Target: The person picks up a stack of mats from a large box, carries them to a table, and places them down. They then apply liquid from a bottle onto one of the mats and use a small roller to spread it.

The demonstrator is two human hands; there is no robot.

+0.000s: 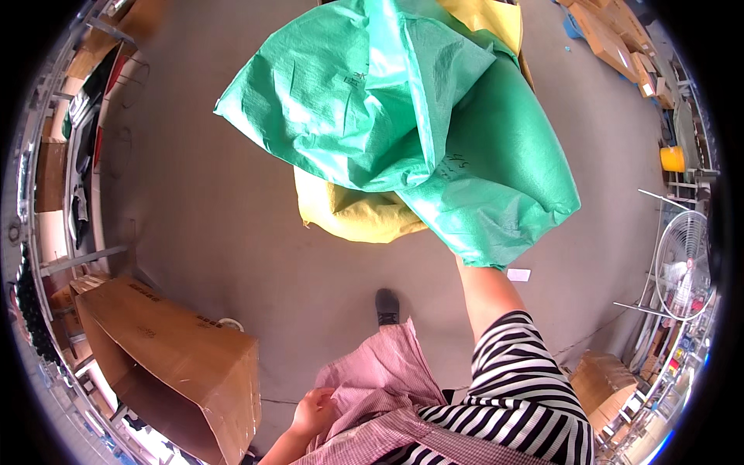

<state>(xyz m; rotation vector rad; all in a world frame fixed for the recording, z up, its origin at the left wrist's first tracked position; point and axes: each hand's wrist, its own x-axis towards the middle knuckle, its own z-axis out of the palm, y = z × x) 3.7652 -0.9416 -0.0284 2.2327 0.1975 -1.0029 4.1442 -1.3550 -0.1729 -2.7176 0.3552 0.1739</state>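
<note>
A large green woven plastic sack (pixel 333 101) is spread out in front of me, creased and partly folded over, with dark handwriting on it. My right forearm (pixel 488 294) reaches up to the sack's near right corner. The right hand itself is hidden under or inside the green material, so its fingers do not show. Beneath the green sack a yellow sack (pixel 356 213) sticks out at the near side. Low down by the pink checked apron (pixel 380 364), my left hand (pixel 314 411) has its fingers curled against the cloth. Whether it grips anything is hidden.
An open cardboard box (pixel 170 333) stands at the lower left. Shelving with goods lines the left side. To the right are a standing fan (pixel 683 263), a yellow bucket (pixel 672 159) and another cardboard box (pixel 601 384). A small pale card (pixel 518 274) lies on the floor.
</note>
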